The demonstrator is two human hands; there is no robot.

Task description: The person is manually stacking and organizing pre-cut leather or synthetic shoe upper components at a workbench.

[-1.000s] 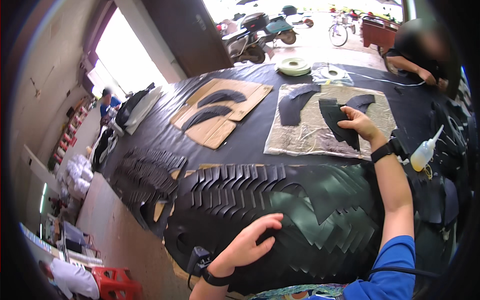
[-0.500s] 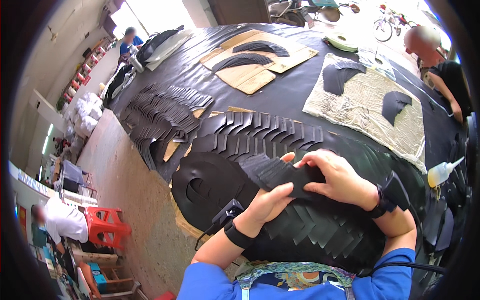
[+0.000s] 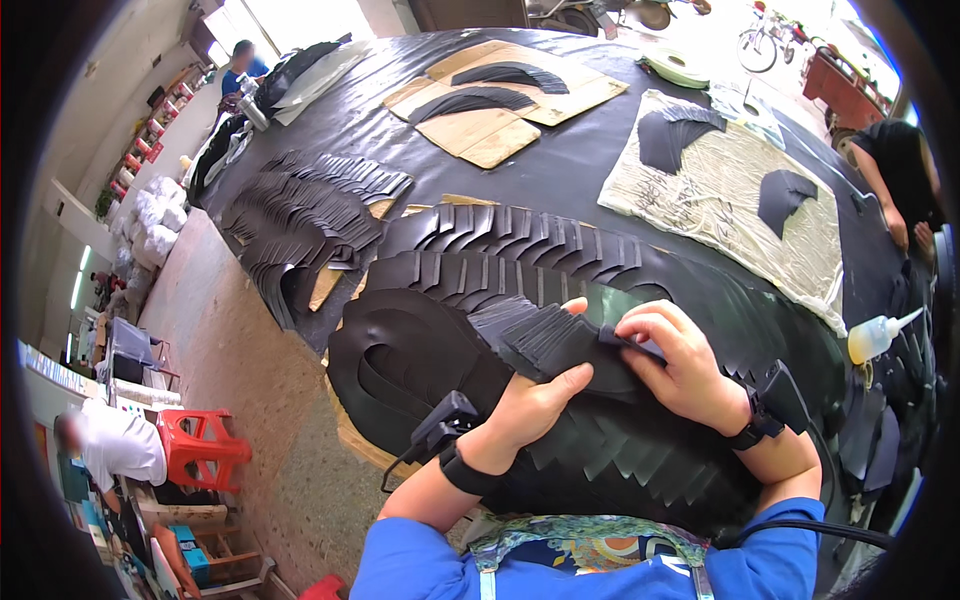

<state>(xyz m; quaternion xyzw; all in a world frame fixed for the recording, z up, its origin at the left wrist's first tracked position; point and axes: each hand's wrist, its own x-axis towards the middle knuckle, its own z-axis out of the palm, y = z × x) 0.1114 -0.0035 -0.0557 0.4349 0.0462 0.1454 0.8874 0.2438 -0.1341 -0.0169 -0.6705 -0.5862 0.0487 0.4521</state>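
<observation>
A fanned stack of thin black leather-like pieces [image 3: 543, 342] rests in my left hand [image 3: 535, 408], its thumb on top and fingertips showing behind the stack. My right hand [image 3: 682, 362] pinches the edge of a black piece [image 3: 622, 341] just right of the stack, thumb against fingers. Below both hands, overlapping black pieces [image 3: 640, 450] spread across the surface. Left of the stack lies a pile of curved black pieces [image 3: 400, 370]. Rows of overlapping black pieces [image 3: 510, 240] run along beyond my hands.
Cardboard sheets [image 3: 490, 135] carry curved black strips. A pale wrapped board [image 3: 730, 200] holds two dark pieces. A squeeze bottle [image 3: 872, 340] stands right, near another person's arm [image 3: 880, 190]. A red stool [image 3: 203, 448] stands on the floor at left.
My right hand has shifted slightly right, drawing a piece's edge away from the stack. My left hand keeps its hold. The view has moved slightly, and the person at right is leaning further away.
</observation>
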